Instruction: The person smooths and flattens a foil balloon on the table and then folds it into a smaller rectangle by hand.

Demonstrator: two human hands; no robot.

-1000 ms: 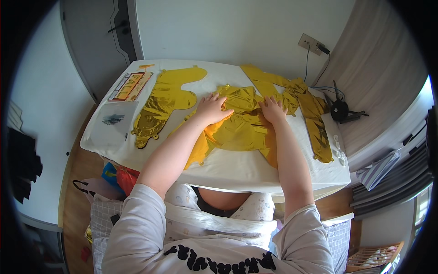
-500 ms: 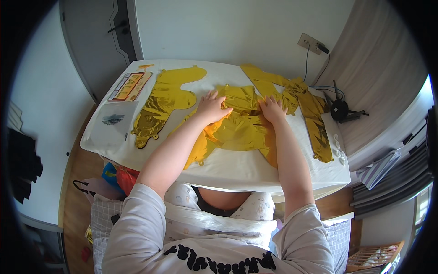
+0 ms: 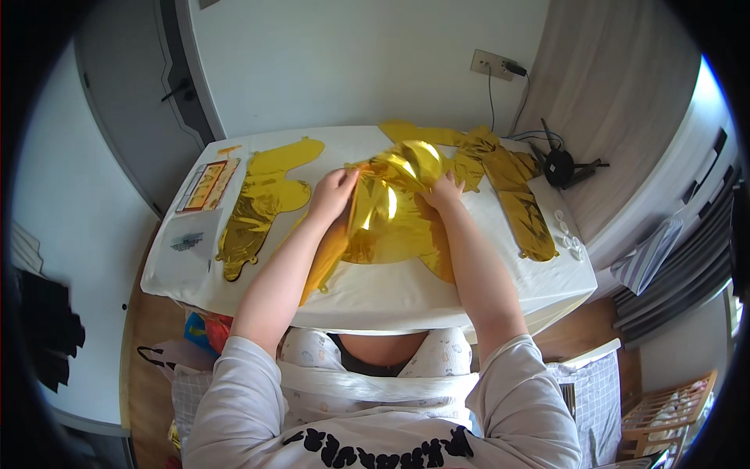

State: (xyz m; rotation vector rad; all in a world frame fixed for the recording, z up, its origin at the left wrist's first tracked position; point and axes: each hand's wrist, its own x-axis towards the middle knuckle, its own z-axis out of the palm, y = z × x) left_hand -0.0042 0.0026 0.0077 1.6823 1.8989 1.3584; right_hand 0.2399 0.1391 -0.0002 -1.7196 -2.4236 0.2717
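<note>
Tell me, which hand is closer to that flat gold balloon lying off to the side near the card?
The left hand. It sits just right of the flat gold balloon, with a small gap between them. The right hand is farther away, across the crumpled foil.

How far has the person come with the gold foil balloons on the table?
One flat gold balloon lies spread out on the left. Both the left hand and right hand are lifting a middle balloon. A crumpled pile waits on the right.

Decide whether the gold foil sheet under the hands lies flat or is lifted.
Partly lifted: left hand and right hand raise the gold foil sheet's far edge, which curls above the table.
</note>
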